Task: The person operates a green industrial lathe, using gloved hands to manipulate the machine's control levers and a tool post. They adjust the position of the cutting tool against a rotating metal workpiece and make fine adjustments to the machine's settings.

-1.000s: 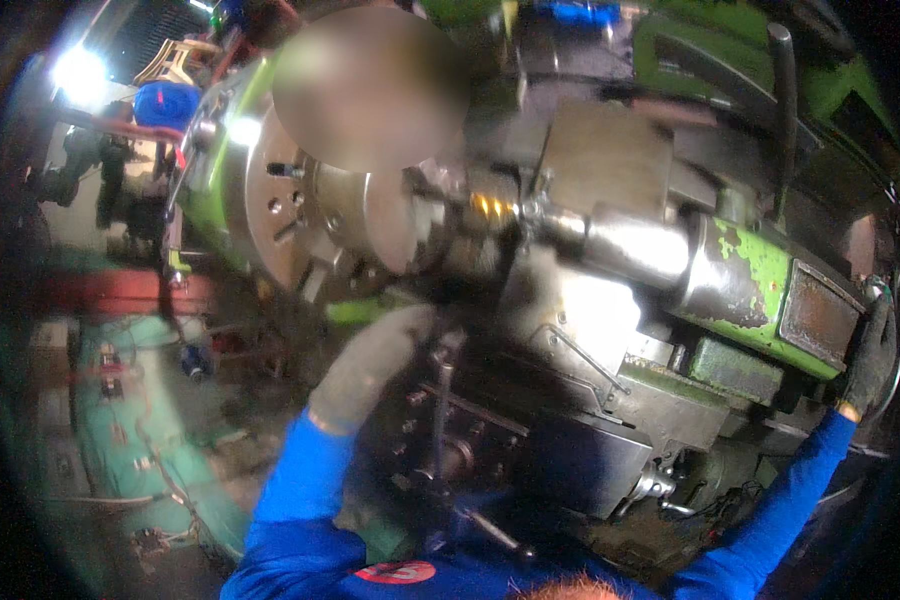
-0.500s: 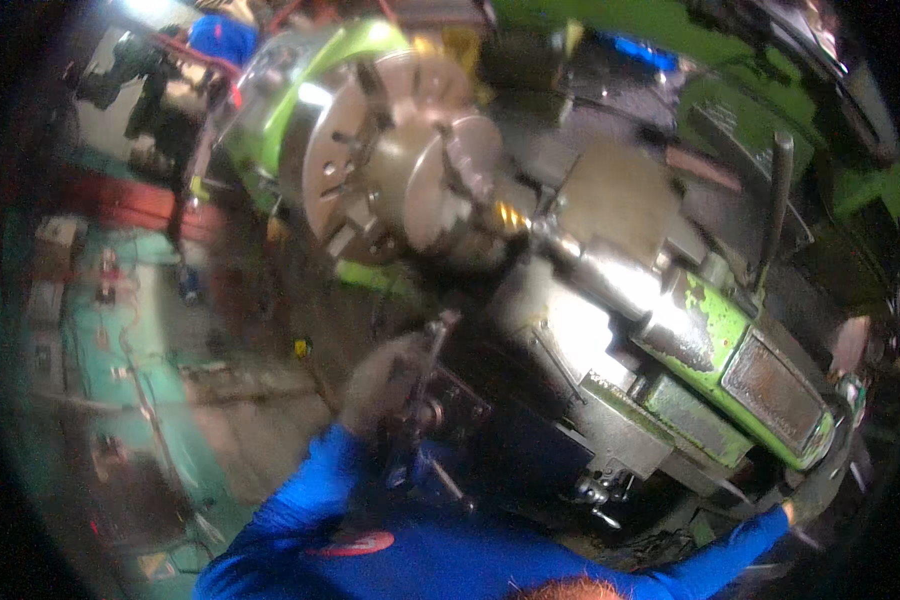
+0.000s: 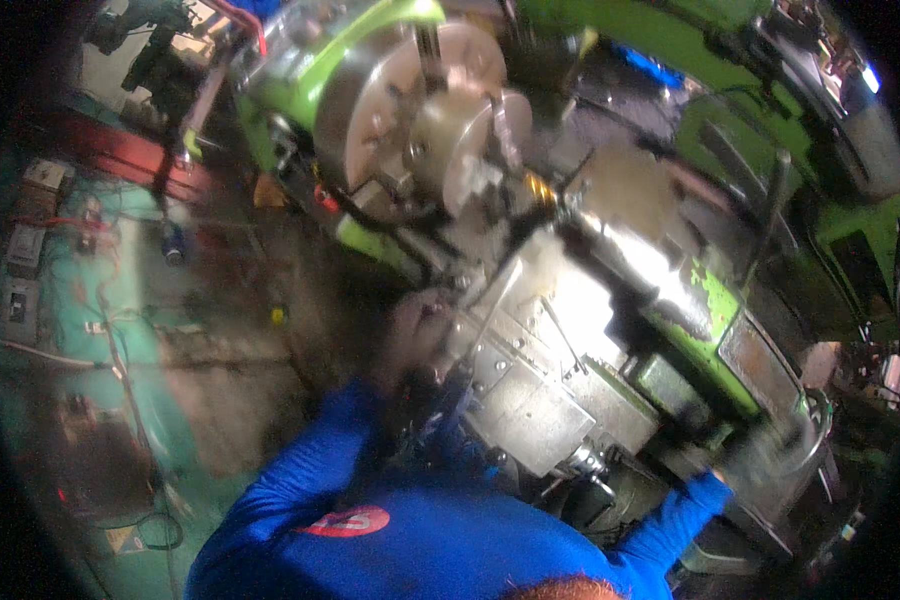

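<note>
Both hands on the lathe carriage (image 3: 570, 370): left (image 3: 415, 335) gripping its edge, right (image 3: 770, 450) grip unclear.

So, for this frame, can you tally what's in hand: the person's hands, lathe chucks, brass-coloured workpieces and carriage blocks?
Gloved hands: 2, left hand and right hand
Lathe chuck: 1
Brass-coloured workpiece: 1
Steel carriage block: 1
Total: 5

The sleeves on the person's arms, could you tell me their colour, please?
Bright blue sleeves, seen in the head view, the only one.
</note>
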Action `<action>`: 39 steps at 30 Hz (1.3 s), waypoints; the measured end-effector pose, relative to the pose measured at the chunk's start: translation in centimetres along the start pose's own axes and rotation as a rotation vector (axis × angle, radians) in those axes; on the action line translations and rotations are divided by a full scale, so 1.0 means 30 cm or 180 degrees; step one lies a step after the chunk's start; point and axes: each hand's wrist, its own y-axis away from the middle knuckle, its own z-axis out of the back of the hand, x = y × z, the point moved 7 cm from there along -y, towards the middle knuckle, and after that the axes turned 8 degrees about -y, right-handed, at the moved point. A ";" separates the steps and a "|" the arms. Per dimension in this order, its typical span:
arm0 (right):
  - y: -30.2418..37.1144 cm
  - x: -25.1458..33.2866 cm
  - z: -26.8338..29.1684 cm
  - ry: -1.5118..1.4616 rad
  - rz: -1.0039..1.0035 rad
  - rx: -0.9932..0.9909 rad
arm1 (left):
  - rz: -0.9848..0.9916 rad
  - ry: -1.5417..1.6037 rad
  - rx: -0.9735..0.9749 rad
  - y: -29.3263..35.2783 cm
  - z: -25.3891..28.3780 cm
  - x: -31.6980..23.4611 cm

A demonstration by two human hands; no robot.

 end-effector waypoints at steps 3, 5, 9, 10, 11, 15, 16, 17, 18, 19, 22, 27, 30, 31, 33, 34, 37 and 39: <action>0.228 0.396 -0.387 -0.0469 0.0044 0.1960 | 0.0059 0.0515 -0.0081 -0.009 -0.066 0.157; 0.347 0.541 -0.568 -0.0881 -0.0192 0.3164 | -0.0918 -0.0262 -0.0326 -0.005 -0.050 0.142; 0.446 0.649 -0.707 -0.0232 0.0293 0.3674 | 0.0854 0.0525 0.0619 -0.019 -0.013 0.020; 0.459 0.677 -0.732 0.0091 0.0428 0.3799 | 0.0788 0.0336 0.0546 -0.019 0.000 0.011; 0.474 0.699 -0.763 0.0349 0.0534 0.3954 | 0.0721 0.0137 0.0469 -0.021 0.016 0.005; 0.545 0.718 -0.827 0.0622 0.1020 0.4168 | 0.0911 0.0191 0.0565 -0.020 0.020 0.017; 0.538 0.747 -0.831 0.0476 0.1178 0.4122 | 0.0990 0.0328 0.0656 -0.023 0.010 0.034; 0.538 0.772 -0.822 0.0701 0.1178 0.4243 | 0.1058 0.0465 0.0751 -0.025 0.003 0.046; 0.547 0.754 -0.844 0.0903 0.0831 0.4408 | 0.1100 0.0377 0.0713 -0.021 0.006 0.051; 0.549 0.760 -0.847 0.0723 0.0843 0.4399 | 0.1138 0.0282 0.0650 -0.014 0.014 0.051; 0.531 0.758 -0.862 0.0794 0.0535 0.4545 | 0.0853 0.0180 0.0512 -0.022 0.044 0.025; 0.448 0.619 -0.849 -0.0736 -0.0296 0.4359 | 0.0760 0.0042 0.0703 -0.035 0.001 0.041; 0.322 0.837 -0.735 -0.0627 0.0235 0.3910 | 0.0572 0.0266 0.0440 -0.022 0.017 0.077; 0.263 0.899 -0.695 -0.0568 0.0695 0.3793 | 0.0571 0.0190 0.0349 -0.009 0.018 0.071; 0.162 0.937 -0.663 0.0389 0.0953 0.3788 | 0.0641 0.0482 0.0379 -0.013 0.032 0.025; 0.103 0.949 -0.649 0.0386 0.1246 0.3632 | 0.0605 0.0447 0.0425 -0.022 0.026 0.009; -0.024 0.946 -0.720 -0.0282 0.1873 0.3465 | 0.0639 -0.0058 0.0305 -0.014 0.004 0.040; -0.100 0.981 -0.788 -0.0312 0.2311 0.3661 | 0.0139 -0.0342 0.0300 -0.026 0.007 0.016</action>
